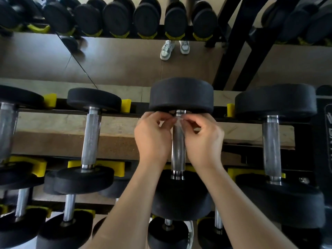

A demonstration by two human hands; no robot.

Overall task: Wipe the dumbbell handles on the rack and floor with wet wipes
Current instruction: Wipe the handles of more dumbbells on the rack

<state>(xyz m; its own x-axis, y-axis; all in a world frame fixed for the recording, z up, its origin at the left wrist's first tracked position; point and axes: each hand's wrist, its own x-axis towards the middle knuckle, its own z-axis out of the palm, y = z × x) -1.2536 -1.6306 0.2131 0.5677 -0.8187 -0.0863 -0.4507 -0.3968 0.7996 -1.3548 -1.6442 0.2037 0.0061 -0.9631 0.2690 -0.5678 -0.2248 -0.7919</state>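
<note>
Pinching pale wet wipe at far end of middle dumbbell handle: left hand, right hand, each grip curled onto it. Likely just starting this handle; neighbouring handles progress unclear.

Top tier of black metal rack holds dumbbells side by side, handles running front to back; middle black-headed steel-handled dumbbell sits between left hand and right hand, both pinching thin pale wet wipe at handle's far end; wall mirror behind rack
</note>
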